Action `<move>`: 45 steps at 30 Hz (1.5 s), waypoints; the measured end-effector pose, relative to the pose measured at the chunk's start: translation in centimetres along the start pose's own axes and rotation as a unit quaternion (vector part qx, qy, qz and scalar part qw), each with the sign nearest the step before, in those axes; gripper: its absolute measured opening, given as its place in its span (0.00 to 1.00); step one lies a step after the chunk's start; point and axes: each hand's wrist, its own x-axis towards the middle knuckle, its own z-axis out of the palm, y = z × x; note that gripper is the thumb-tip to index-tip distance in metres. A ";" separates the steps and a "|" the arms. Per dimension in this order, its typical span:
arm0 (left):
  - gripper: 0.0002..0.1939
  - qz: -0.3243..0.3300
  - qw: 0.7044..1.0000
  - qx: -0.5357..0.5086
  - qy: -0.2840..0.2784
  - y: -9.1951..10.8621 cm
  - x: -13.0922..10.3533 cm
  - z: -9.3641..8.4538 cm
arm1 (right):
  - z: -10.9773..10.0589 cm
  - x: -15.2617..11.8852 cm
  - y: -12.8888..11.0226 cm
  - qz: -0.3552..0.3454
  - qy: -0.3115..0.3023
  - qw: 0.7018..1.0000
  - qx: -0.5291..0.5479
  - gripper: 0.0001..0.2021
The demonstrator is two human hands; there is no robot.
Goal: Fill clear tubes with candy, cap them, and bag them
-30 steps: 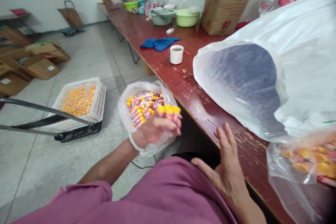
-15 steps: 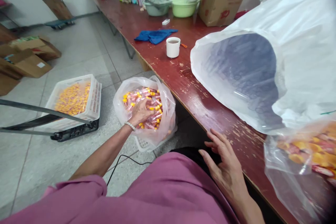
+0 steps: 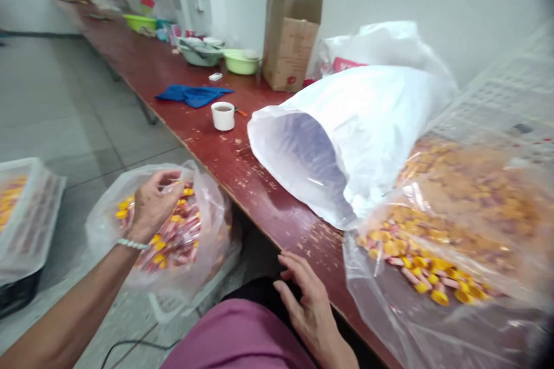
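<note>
My left hand (image 3: 156, 204), with a beaded bracelet on the wrist, is over a clear plastic bag (image 3: 104, 230) on the floor side of the table. Its fingers are curled, thumb toward fingertips; a small pale or clear bit shows between them, too blurred to name. Heaped in the bag are small pink tube-like pieces with yellow ends (image 3: 184, 236). Part of a white basket (image 3: 167, 307) shows beneath the bag. By the table's front edge, my right hand (image 3: 309, 305) is open and holds nothing, its fingers loosely stretched.
On the red table (image 3: 259, 202) lie a big white sack (image 3: 372, 109) and, at right, clear plastic over more yellow-ended pieces (image 3: 439, 294). Farther along are a white cup (image 3: 223, 117), a blue cloth (image 3: 193, 95), basins and a carton (image 3: 288, 52). A white crate (image 3: 32, 230) stands at left.
My view has swung right, bringing more of the pieces on the table into sight. My left hand has come up from among the pieces in the bag. The right hand keeps its open pose.
</note>
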 end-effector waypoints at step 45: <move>0.12 0.103 0.907 -0.217 -0.346 16.5 -2.7 23.0 | -8.1 18.9 9.6 0.173 0.093 0.906 -0.376 0.12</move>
